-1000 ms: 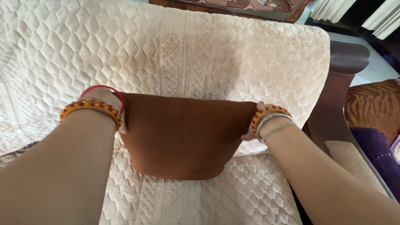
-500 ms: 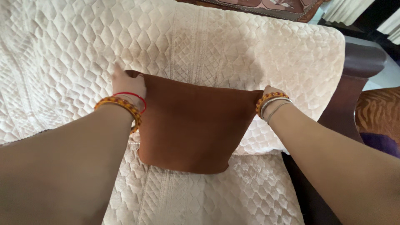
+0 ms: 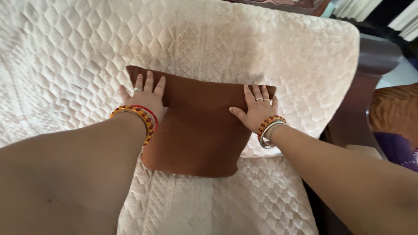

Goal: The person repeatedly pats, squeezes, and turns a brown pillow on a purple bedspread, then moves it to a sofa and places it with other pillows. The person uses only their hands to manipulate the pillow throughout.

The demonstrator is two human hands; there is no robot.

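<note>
Cream quilted sofa cover [image 3: 261, 43] beneath brown cushion [image 3: 200, 135].

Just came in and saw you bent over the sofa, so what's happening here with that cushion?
A person presses both open hands flat on a square brown fabric cushion propped against the backrest of a sofa with a cream quilted cover. The left hand lies on the cushion's upper left part, the right hand near its upper right corner, fingers spread. Both wrists wear beaded bangles. A dark wooden armrest shows at the right.
</note>
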